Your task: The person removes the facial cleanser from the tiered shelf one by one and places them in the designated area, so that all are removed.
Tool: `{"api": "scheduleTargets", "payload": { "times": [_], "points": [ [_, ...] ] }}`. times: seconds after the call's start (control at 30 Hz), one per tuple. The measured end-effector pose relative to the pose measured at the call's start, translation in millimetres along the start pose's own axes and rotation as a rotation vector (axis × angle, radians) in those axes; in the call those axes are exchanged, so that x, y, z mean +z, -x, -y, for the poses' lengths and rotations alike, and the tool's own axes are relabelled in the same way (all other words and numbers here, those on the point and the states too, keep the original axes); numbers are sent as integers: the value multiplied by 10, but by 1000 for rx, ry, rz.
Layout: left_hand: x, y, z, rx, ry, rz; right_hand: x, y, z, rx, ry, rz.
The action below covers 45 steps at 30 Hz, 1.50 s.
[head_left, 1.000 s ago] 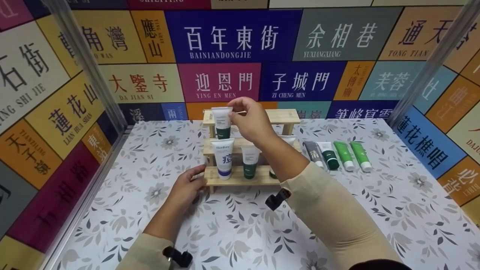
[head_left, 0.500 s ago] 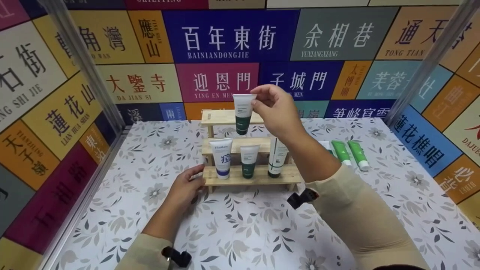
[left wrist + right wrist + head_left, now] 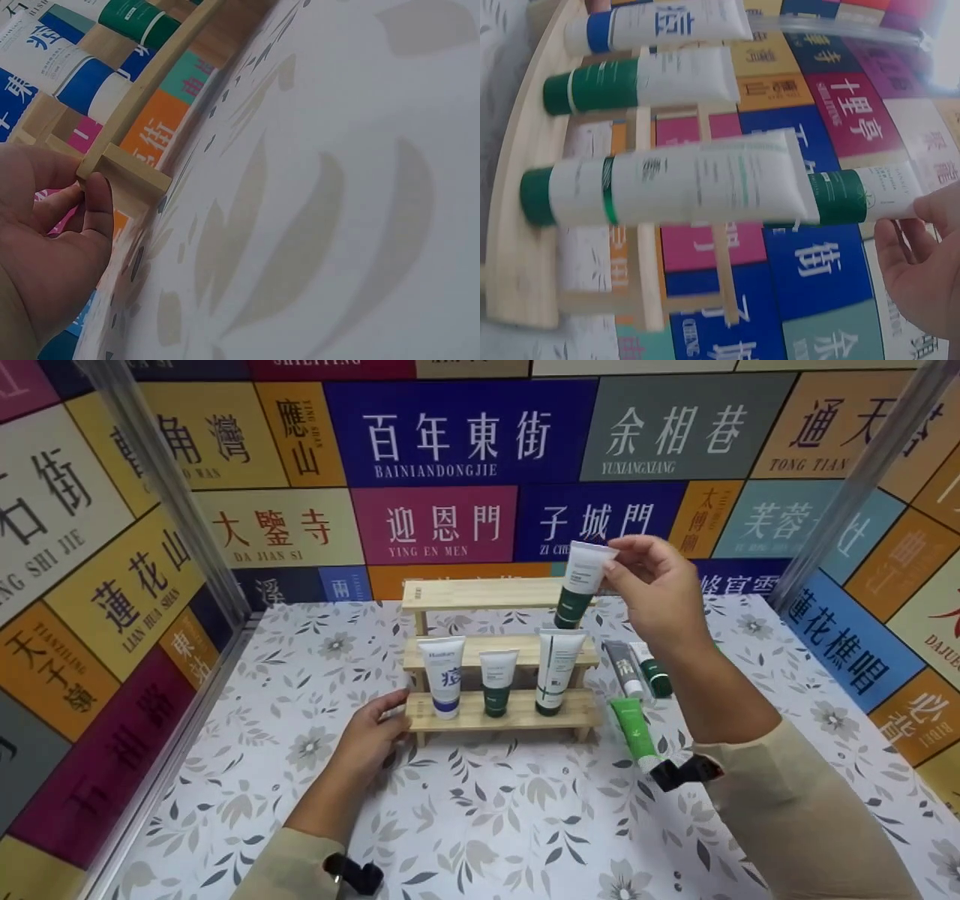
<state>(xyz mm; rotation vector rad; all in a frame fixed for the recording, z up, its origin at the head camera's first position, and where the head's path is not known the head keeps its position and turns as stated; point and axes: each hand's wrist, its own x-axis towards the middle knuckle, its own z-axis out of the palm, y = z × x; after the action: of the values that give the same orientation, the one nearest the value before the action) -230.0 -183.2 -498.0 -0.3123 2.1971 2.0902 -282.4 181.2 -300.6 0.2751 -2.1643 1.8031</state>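
Observation:
A three-tier wooden display rack (image 3: 502,721) stands on the patterned table. My left hand (image 3: 373,735) pinches the left end of its lowest shelf, thumb and fingers on the corner in the left wrist view. My right hand (image 3: 660,589) pinches the top end of a white-and-green cosmetic tube (image 3: 583,581), held cap down and slightly tilted by the top shelf's right end. On the lowest shelf stand a white-and-blue tube (image 3: 444,675), a small white-and-green tube (image 3: 497,682) and a taller white tube (image 3: 559,671) with a dark green cap.
Right of the rack lie a grey tube (image 3: 624,664), another white-and-green tube (image 3: 654,671) and a bright green tube (image 3: 634,727) beside the right sleeve. The right forearm hides part of the table there. Walls with colourful lettered panels (image 3: 461,431) enclose the table.
The right hand has carried the white-and-green tube from the rack's left side to its right end. A green tube now lies nearer and further left. My left hand has stayed in place.

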Motion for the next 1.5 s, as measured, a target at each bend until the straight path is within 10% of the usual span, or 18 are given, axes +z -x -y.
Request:
{"api": "scheduleTargets", "payload": {
  "times": [0.43,1.03,1.5],
  "points": [
    [-34,-12,-10,-35,5,-4,-589,124,-411,87,-25,-104],
    [-9,-19,1,20,13,12,-1238,386,-1081,142,-226,-24],
    [-26,-22,-19,-36,-8,-6,-1466,496,-1437,239,-399,-34]
  ]
}}
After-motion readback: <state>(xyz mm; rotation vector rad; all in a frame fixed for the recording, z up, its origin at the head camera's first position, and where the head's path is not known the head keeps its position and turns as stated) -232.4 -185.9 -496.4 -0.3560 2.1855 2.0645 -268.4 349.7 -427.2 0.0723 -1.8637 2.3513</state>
